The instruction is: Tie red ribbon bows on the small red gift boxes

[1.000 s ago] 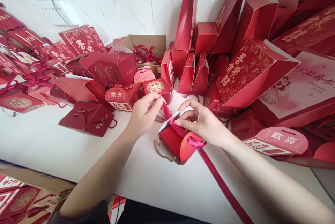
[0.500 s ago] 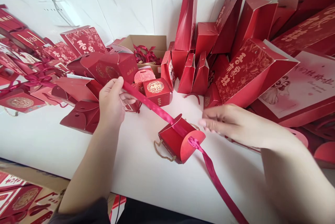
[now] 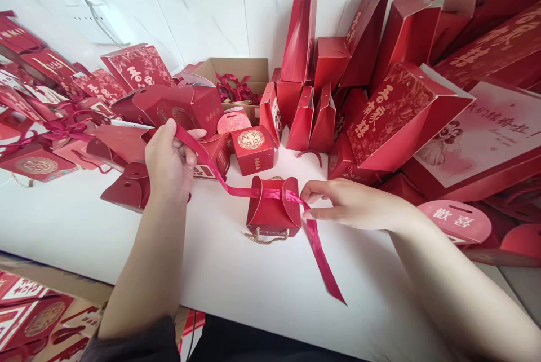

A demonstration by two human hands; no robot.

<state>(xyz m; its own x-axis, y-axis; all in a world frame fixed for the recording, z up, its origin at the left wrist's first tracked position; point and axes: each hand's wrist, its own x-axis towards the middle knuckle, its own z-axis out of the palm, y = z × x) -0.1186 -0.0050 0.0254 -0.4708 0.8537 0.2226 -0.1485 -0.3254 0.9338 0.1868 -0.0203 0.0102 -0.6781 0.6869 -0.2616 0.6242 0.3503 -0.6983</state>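
Red ribbon; end unclear at left hand

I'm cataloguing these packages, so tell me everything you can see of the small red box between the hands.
The small red box looks like shiny card and sits on the white table. It has curved flaps at left and right, and a tan twisted-rope handle on the near side. A pinkish-red ribbon crosses its top. The right hand is beside it; contact is unclear.
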